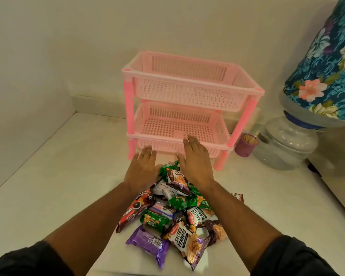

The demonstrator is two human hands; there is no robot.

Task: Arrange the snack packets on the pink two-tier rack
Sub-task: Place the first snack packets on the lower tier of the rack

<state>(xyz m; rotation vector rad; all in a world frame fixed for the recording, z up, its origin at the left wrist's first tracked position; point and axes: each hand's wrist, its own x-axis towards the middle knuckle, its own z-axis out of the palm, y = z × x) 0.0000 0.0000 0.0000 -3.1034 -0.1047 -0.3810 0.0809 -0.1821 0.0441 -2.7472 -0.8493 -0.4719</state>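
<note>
A pink two-tier rack (187, 76) stands on the white counter against the wall, both of its baskets bare. In front of it lies a heap of snack packets (175, 212): salted peanut bags (187, 240), green packets (179, 202), a purple packet (147, 244) and a dark red biscuit packet (133, 210). My left hand (142, 170) and my right hand (195, 162) hover flat, palms down, fingers apart, over the far end of the heap just before the rack's lower tier. Neither holds anything.
A purple cup of toothpicks (246, 145) stands right of the rack. Beyond it is a clear water jar (287, 144) with a floral cloth cover (327, 62). A wall closes the left side and back. The counter's front edge is near me.
</note>
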